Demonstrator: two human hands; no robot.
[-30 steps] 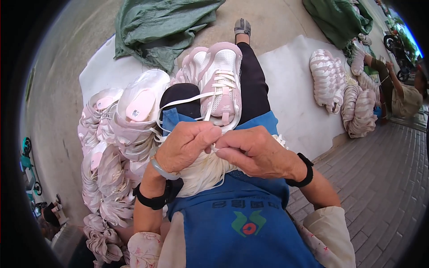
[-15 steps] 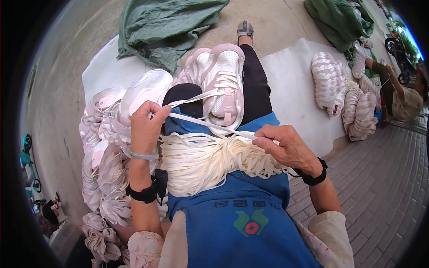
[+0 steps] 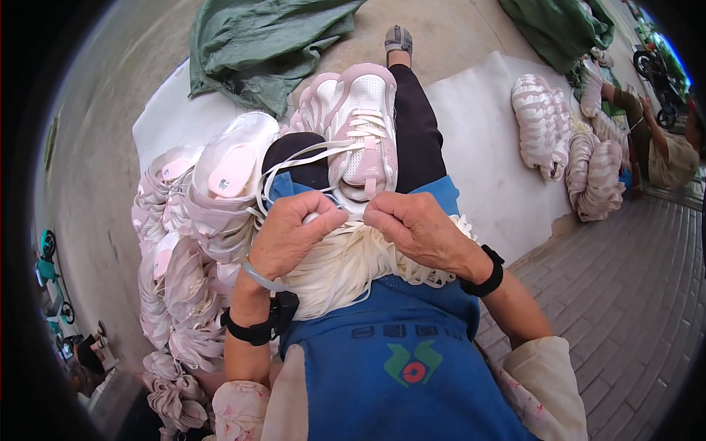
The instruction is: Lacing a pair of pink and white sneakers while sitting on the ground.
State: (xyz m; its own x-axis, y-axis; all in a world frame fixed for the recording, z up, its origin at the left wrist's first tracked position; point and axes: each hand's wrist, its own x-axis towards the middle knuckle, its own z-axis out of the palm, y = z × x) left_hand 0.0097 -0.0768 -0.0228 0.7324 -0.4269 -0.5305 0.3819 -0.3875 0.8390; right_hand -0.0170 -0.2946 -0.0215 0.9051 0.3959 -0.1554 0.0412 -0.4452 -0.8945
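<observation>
A white and pink sneaker (image 3: 362, 140) rests across my lap, its heel pointing toward me. White shoelace (image 3: 309, 156) is threaded through its upper rows, and loose lengths loop out to the left. My left hand (image 3: 298, 228) is closed, thumb and fingers pinched on the lace just below the heel. Close beside it, my right hand (image 3: 423, 229) is also closed in a pinch on the lace; the piece in its fingertips is mostly hidden. Under both hands, a thick bundle of cream laces (image 3: 346, 264) lies on my blue apron (image 3: 382, 353).
Stacked pink and white shoes (image 3: 184, 279) stand at my left, with another sneaker (image 3: 312, 103) behind the one on my lap. Green sacking (image 3: 265, 51) lies ahead. Bundled shoes (image 3: 540, 125) sit on a white sheet (image 3: 478, 140) at right, near another person (image 3: 673, 154).
Both hands have come together below the sneaker's heel; the lace that was stretched between them is now slack and looped at left. The view has shifted slightly.
</observation>
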